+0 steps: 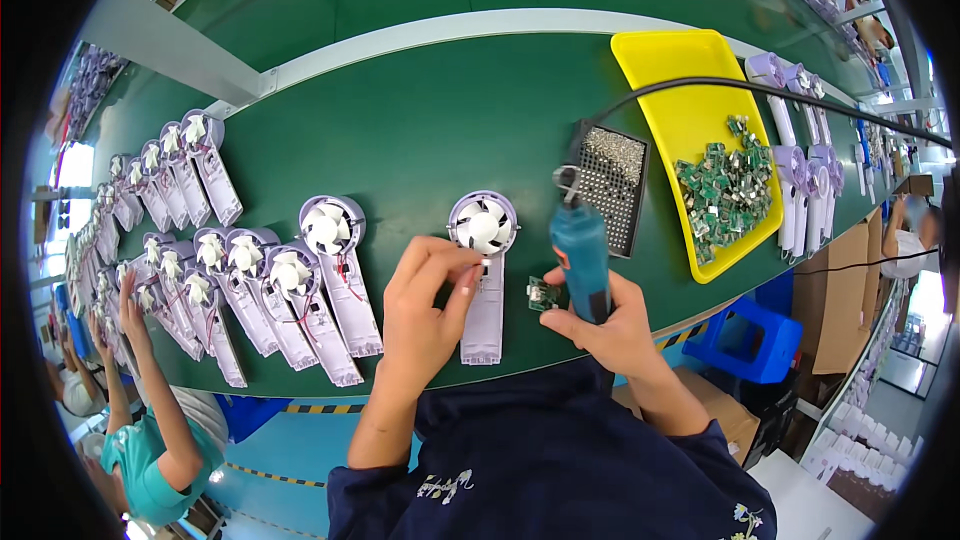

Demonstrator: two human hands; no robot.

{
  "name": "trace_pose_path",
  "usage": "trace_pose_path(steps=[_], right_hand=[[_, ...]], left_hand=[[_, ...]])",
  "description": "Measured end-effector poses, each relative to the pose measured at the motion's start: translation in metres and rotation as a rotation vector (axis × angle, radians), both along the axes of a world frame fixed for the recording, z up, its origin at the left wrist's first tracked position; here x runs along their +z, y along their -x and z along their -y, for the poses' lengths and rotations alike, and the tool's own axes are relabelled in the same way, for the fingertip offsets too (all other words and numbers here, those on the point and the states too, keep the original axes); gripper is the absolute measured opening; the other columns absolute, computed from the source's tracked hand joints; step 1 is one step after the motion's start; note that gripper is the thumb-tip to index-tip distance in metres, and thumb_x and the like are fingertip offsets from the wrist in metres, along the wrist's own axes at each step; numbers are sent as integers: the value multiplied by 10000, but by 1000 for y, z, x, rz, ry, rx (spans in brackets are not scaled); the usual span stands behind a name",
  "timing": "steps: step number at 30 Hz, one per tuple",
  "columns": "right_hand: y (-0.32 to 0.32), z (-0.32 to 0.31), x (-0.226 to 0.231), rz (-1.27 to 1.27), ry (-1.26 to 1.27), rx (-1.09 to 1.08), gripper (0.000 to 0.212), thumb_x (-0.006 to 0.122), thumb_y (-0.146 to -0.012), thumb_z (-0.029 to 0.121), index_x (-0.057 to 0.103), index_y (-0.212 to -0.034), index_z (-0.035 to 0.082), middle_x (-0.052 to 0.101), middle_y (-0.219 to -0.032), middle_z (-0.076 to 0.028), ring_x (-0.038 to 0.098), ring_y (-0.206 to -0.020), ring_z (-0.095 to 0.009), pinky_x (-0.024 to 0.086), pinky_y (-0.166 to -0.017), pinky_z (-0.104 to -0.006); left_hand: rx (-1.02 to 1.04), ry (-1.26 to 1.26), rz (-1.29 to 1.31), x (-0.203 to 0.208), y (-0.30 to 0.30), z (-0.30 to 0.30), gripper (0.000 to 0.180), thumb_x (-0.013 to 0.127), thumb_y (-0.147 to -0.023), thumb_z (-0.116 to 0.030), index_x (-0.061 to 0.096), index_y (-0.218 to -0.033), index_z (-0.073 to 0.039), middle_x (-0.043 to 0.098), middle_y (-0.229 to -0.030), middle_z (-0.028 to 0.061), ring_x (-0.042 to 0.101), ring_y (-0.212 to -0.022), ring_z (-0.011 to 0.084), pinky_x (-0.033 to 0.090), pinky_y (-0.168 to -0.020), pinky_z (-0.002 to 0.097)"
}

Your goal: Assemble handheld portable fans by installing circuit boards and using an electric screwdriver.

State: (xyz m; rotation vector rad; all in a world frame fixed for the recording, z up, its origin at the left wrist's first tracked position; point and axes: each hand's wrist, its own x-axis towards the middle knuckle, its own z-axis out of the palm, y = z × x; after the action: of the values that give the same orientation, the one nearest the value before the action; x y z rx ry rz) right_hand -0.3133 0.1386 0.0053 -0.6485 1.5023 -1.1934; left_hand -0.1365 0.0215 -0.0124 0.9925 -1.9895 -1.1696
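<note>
In front of me a lilac handheld fan housing [483, 315] lies on the green bench, its white blades at the top. My left hand [425, 290] is closed in a pinch over its neck; a tiny pale piece shows at the fingertips, too small to name. My right hand [610, 330] is wrapped round a blue electric screwdriver [580, 250], which hangs on a black cable. Between that hand's thumb and forefinger sits a small green circuit board [541, 294], just right of the housing.
A black perforated screw tray [630, 210] lies beyond the screwdriver. Next to it is a yellow tray [660, 90] heaped with circuit boards [725, 195]. Several fan housings [290, 275] line the left side, near a co-worker's arm [150, 370]. More housings [805, 190] stand far right.
</note>
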Motion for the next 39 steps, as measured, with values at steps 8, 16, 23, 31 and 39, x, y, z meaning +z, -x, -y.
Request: trace_pose_path(steps=[8, 16, 23, 31, 39], right_hand=[[-11, 23, -1, -409, 124, 216, 393, 788, -768, 56, 617, -1113, -24, 630, -1036, -79, 607, -903, -168, 485, -819, -295], [-22, 37, -4, -622, 116, 258, 402, 784, -753, 57, 609, -1105, -29, 550, -1092, -116, 600, -931, -221, 486, -799, -299], [-23, 39, -5, -637, 94, 273, 418, 792, -738, 64, 609, -1103, -29, 562, -1037, -114, 602, -906, -233, 491, -784, -309], [-23, 34, -6, -449, 3, 159, 359, 780, -812, 183, 599, -1055, -10, 631, -931, -99, 631, -825, -183, 498, -738, -315], [-28, 42, -14, -332, -46, -2, 303, 755, -830, 153, 569, -1006, -10, 687, -813, -99, 668, -729, -148, 516, -665, -297]], left_hand=[[170, -249, -184, -24, 1, -15, 93, 627, -889, 42, 567, -960, 36, 571, -1018, 120, 615, -882, 181, 535, -760, 283], [159, -282, -247, -29, -2, -12, 115, 613, -886, 58, 584, -996, 47, 582, -1031, 125, 633, -867, 196, 553, -735, 284], [147, -216, -199, -23, 1, -12, 128, 615, -874, 59, 596, -1001, 48, 583, -1015, 130, 643, -832, 216, 545, -707, 290], [165, -230, -209, -22, 1, -14, 118, 642, -846, 74, 637, -959, 40, 572, -991, 123, 642, -812, 196, 548, -709, 281], [169, -237, -177, -25, 2, -12, 148, 669, -819, 73, 637, -958, 33, 586, -990, 123, 652, -825, 201, 556, -716, 283]])
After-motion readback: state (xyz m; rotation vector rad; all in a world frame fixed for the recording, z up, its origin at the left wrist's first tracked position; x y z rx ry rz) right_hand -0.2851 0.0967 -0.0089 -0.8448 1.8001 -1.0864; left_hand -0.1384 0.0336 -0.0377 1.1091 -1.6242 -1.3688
